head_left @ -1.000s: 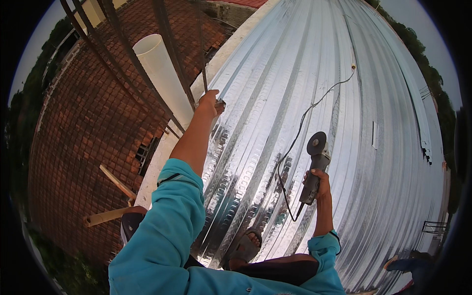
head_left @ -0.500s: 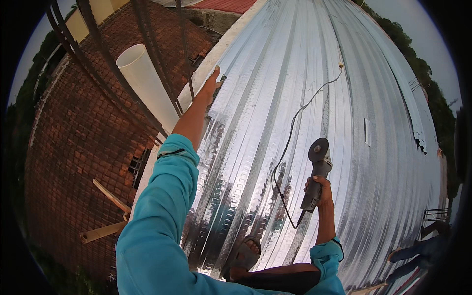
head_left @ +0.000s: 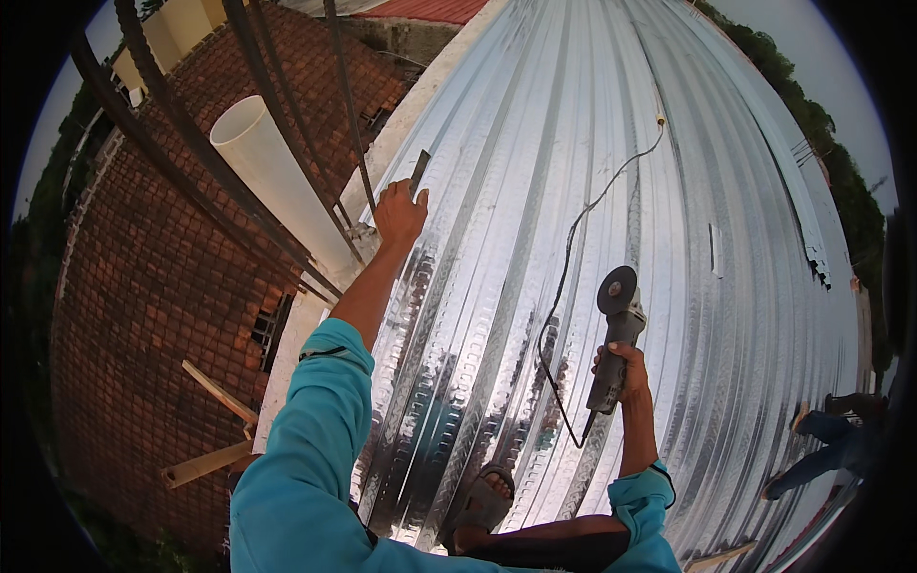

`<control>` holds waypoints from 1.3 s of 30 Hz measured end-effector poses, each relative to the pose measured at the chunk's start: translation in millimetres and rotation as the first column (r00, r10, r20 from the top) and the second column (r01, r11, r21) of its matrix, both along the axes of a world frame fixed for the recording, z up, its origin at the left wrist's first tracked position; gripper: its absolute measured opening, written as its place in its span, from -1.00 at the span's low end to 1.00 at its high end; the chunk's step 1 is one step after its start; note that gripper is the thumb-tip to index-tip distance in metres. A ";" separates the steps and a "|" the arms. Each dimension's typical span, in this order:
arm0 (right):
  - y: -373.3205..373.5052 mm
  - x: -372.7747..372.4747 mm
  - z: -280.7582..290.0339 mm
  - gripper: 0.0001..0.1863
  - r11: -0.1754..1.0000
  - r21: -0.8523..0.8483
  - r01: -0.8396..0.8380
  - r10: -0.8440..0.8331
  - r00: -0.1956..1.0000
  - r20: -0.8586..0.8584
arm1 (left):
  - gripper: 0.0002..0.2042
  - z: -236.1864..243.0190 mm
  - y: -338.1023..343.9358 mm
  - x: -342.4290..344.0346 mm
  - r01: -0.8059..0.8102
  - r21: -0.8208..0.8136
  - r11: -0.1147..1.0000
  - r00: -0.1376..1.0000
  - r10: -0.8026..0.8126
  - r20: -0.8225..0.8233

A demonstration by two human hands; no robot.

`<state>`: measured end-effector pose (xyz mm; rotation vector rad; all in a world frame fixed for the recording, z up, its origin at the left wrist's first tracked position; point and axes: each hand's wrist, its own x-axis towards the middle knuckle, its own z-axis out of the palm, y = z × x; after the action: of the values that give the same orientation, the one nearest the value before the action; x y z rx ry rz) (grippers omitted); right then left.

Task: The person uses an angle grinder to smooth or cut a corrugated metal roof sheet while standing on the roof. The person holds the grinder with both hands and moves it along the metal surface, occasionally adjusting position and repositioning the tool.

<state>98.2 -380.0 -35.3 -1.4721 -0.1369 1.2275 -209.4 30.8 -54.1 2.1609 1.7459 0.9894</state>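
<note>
Right grip [head_left: 632, 369] wraps a tubular grinder [head_left: 625, 329] over ribbed metal [head_left: 745, 344].

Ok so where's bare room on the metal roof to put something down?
Between the left hand and the cord, the metal roof is bare; also between the angle grinder and the other person's legs. It's crowded along the left edge, around the rebar and white pipe.

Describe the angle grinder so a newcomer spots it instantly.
Over the shiny ribbed metal roof, right of the picture's centre, find the person's right hand. It grips the angle grinder, a dark, chunky tool with its head pointing away from the person. Its round dark disc sets it apart from the thin cable looping beside it.
</note>
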 end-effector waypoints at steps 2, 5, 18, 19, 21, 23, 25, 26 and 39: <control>0.1 0.9 1.8 -0.62 1.000 -0.011 -0.002 0.002 1.000 0.008 | -0.67 10.7 5.4 9.8 0.000 -0.021 1.000 0.996 -0.002 -0.090; 2.9 0.4 0.5 -0.61 1.000 -0.020 -0.011 0.011 1.000 -0.003 | -0.77 -3.5 19.2 10.8 -0.018 -0.052 0.999 0.978 0.007 -0.209; -12.9 -0.8 10.0 -0.59 0.999 0.012 0.044 -0.044 0.999 0.001 | -0.76 -10.5 110.7 21.5 -0.254 -0.196 0.947 0.965 0.234 -0.122; -13.4 -4.2 13.1 -0.58 0.999 0.000 0.048 -0.048 0.999 0.017 | -0.72 -14.1 116.7 18.4 -0.315 -0.155 0.936 0.948 0.304 -0.089; -14.2 -6.6 19.6 -0.59 1.000 -0.012 0.022 -0.021 0.999 0.041 | -0.69 -22.9 134.4 3.5 -0.321 -0.128 0.939 0.946 0.311 -0.087; -13.7 -8.9 24.2 -0.62 0.999 -0.010 -0.044 0.044 0.998 0.053 | -0.69 -34.7 145.6 -13.0 -0.341 -0.104 0.934 0.939 0.332 -0.094; -21.2 -10.0 24.6 -0.60 0.999 -0.015 0.032 -0.031 0.997 0.067 | -0.70 -29.3 139.6 3.2 -0.334 -0.093 0.938 0.942 0.329 -0.071; -25.0 -7.3 24.7 -0.60 0.997 -0.021 0.077 -0.075 0.994 0.081 | -0.67 -18.6 130.4 22.0 -0.325 -0.202 0.924 0.945 0.307 -0.117; -13.3 -9.5 19.8 -0.60 0.997 0.016 0.071 -0.071 0.997 0.030 | -0.76 -56.7 39.6 -18.8 0.429 -0.359 0.829 -0.032 -0.384 -0.923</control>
<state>88.7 -393.3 -15.5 -1.4713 -0.1135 1.1449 -228.3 70.4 -110.8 3.3490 0.9451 -0.9824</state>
